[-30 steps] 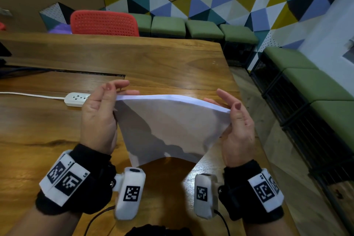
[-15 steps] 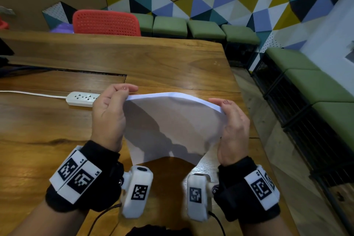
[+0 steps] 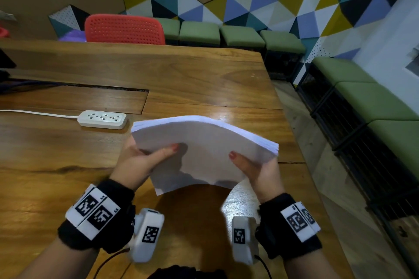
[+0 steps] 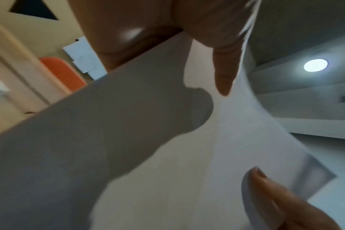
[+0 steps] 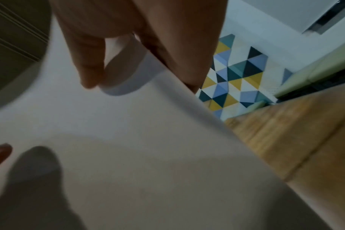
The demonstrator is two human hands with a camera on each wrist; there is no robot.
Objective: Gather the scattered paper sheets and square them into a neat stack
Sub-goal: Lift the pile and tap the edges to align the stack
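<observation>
Both hands held the paper stack (image 3: pixel 204 154) above the table (image 3: pixel 204 84), left hand (image 3: pixel 140 163) and right hand (image 3: pixel 260 170) each clamped on a side, thumbs on top. Its long axis ran hand to hand, bowed upward, so tapping square probably meant tipping an edge down.

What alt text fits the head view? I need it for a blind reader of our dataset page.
Two hands hold a bowed stack of white paper sheets above a wooden table: the left hand and right hand grip its sides, thumbs on top. A white power strip lies behind, left of the stack.
</observation>
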